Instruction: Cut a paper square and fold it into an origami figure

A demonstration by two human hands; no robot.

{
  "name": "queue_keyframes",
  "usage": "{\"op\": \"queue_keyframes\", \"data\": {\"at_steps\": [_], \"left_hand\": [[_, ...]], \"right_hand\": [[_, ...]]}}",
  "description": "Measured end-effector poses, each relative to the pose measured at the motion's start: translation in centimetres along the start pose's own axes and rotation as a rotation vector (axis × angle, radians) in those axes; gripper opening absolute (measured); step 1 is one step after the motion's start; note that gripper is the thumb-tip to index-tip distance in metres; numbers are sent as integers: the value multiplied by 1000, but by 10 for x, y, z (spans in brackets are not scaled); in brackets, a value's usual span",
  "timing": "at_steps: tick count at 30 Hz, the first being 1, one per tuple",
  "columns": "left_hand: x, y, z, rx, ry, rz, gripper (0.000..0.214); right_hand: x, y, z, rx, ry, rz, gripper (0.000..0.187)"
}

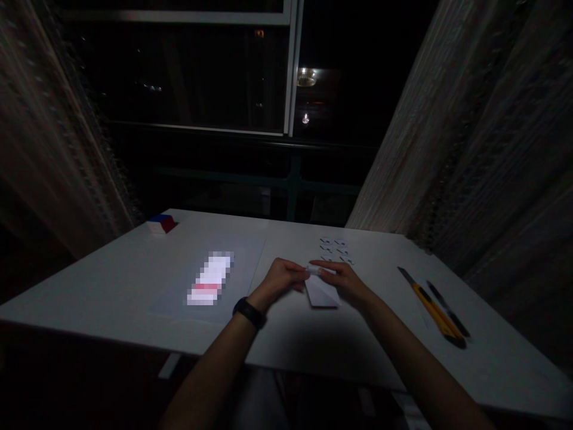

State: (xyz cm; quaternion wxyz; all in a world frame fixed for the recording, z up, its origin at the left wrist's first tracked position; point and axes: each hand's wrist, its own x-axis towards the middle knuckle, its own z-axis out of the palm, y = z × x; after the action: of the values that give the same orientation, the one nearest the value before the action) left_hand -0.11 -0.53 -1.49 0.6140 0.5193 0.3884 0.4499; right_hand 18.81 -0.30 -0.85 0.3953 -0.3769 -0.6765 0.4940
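Note:
Between my two hands is a small piece of folded white paper [323,291], held just above the table at the middle. My left hand [283,279], with a dark band on its wrist, pinches the paper's upper left corner between thumb and fingers. On the other side my right hand [344,279] grips the top edge, its thumb on the paper and its fingers stretched along the far side. The upper edge looks rolled or folded over. Just beyond the right hand, several small paper pieces with dark marks [342,251] lie in rows.
A lit phone [210,278], its screen blurred out, lies on a pale sheet [168,301] at left. Behind it sits a coloured cube [161,224]. To the right are a yellow utility knife [432,310] and a dark pen [447,307]. Curtains flank the table [89,286].

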Motion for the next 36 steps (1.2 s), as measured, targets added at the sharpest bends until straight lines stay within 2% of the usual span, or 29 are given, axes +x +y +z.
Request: {"op": "queue_keyframes", "data": {"at_steps": [4, 7, 10, 16, 20, 31, 36], "left_hand": [[-5, 6, 1, -108, -11, -57, 22], [-7, 9, 1, -144, -3, -108, 20], [-7, 9, 0, -158, -3, -147, 19], [-4, 7, -2, -152, 22, -155, 23], [-4, 7, -1, -111, 4, -137, 25], [-3, 7, 0, -92, 45, -104, 26], [-4, 8, 1, -73, 84, -105, 26]], "right_hand": [[1, -4, 1, -138, 111, -59, 48], [2, -4, 2, -231, 164, -128, 42], [3, -2, 2, -243, 151, -163, 35], [2, -4, 5, -250, 177, -123, 32], [1, -5, 7, -245, 170, -126, 33], [2, 2, 3, -239, 114, -141, 36], [1, 1, 4, -208, 101, -83, 41]]}}
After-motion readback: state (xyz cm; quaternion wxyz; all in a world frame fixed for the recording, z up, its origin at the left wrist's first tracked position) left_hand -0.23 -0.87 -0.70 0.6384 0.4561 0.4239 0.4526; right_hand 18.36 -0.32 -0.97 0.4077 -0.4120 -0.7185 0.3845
